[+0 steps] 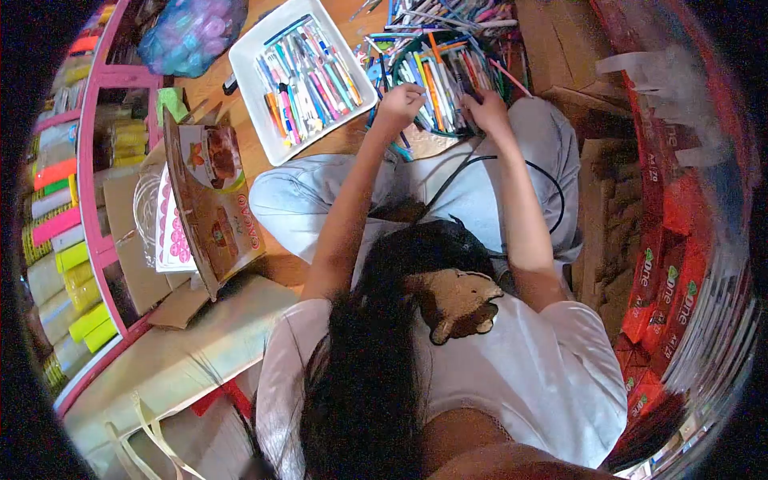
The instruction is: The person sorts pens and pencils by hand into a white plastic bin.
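A round dark green basket [398,60] full of pens and markers sits in front of my crossed legs. My left hand [400,106] is at the basket's left side, its fingers curled together; what they hold, if anything, is too small to make out. Over the basket's right part is my right hand [486,110], its fingers closed around something dark among the pens that I cannot name. To the left lies a white tray [240,60] with many pens and markers laid roughly side by side in rows.
A heap of loose pens [456,14] lies behind the basket. At the left stand an open cardboard box [232,216], a blue plastic bag [192,36] and a pink shelf [98,232]. Red paper packs [664,280] are stacked at the right. A black cable [552,180] crosses my lap.
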`<state>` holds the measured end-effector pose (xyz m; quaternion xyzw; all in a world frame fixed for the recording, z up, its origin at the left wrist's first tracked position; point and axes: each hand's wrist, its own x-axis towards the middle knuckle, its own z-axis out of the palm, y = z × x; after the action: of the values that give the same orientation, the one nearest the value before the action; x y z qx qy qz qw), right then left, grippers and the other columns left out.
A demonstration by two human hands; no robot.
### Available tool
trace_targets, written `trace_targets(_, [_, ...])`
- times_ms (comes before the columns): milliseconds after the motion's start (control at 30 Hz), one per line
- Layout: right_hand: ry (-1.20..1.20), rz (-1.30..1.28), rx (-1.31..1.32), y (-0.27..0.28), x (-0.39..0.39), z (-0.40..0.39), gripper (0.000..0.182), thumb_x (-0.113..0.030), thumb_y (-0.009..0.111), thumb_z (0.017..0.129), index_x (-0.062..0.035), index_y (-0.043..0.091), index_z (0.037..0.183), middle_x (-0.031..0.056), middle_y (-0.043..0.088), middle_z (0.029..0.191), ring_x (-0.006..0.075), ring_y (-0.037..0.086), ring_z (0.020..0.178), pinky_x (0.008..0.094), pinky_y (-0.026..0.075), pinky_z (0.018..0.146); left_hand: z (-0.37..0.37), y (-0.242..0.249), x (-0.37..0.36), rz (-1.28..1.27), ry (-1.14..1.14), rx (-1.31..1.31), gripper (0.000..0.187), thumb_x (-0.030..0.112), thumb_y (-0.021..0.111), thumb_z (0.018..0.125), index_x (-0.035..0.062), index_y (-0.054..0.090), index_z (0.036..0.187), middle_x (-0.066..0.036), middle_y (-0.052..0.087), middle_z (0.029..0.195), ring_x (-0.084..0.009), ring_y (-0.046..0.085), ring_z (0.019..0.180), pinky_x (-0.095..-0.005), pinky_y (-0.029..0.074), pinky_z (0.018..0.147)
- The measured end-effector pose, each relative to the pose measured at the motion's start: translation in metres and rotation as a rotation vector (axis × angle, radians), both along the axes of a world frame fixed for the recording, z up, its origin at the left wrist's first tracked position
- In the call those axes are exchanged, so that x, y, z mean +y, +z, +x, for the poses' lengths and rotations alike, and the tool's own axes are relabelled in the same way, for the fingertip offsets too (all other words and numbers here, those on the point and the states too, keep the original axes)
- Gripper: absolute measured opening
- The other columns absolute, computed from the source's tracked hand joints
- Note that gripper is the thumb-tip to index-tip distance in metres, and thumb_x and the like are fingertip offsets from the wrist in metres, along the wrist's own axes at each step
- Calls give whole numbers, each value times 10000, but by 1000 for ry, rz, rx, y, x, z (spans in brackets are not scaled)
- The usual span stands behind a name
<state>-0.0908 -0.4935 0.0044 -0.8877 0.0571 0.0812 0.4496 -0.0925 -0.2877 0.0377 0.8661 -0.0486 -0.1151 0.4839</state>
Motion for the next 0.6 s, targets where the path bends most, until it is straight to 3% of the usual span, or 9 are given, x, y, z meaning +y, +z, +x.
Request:
trace_targets(67, [28,202,74,-7,-6,3,439,-286,639,749,58,572,1012,211,610,953,285,596,876,350,442,786,0,-2,5,-123,66,19,319,247,579,789,-28,606,947,-170,638,868,-218,627,817,-301,476,721])
trace_targets(100, [33,416,126,23,0,-7,342,-249,624,781,45,591,953,131,629,848,192,591,749,303,451,708,-2,13,6,-182,55,-13,359,275,568,819,-40,592,989,-131,643,828,-185,616,774,-282,470,700])
trace_targets(200, [136,704,304,95,26,-29,205,-173,579,824,22,595,884,60,606,754,112,544,645,251,440,623,-2,23,5,-571,111,36,349,261,554,842,-47,583,1003,-88,633,789,-147,586,717,-262,464,671])
trace_targets(233, [214,691,291,105,35,-33,137,-120,536,851,7,585,865,38,589,723,78,519,615,221,426,580,-6,38,9,-580,102,46,329,249,552,850,-55,586,972,-59,621,786,-121,560,691,-248,455,646])
trace_targets(367, [272,764,309,109,76,-44,190,-146,503,879,24,567,935,44,597,747,80,524,612,218,434,572,-34,60,35,-593,316,71,305,256,587,825,-33,602,920,-56,620,768,-121,564,681,-244,445,620])
trace_targets(467, [275,752,302,96,95,-49,194,-150,495,884,18,568,945,31,589,731,75,512,590,215,429,554,-47,59,88,-247,428,-193,284,254,597,812,-3,618,932,-49,617,739,-117,561,662,-261,448,601])
trace_targets(533, [276,699,316,81,96,-49,187,-150,492,886,5,571,954,15,577,710,70,499,574,212,420,541,-43,51,141,-335,582,-62,284,233,561,825,1,618,979,-70,620,728,-150,571,637,-275,449,578])
trace_targets(567, [285,661,368,68,95,-48,172,-153,489,887,-22,577,954,-7,549,672,65,475,543,206,397,507,-44,59,161,-196,613,-153,282,233,561,817,-7,627,949,-91,631,717,-160,569,588,-277,442,556])
trace_targets(600, [290,590,366,72,98,-48,175,-159,483,892,-28,579,958,-18,535,671,59,458,546,198,380,510,-34,29,194,35,688,-244,271,230,577,793,-13,642,895,-124,623,662,-173,583,560,-306,448,552])
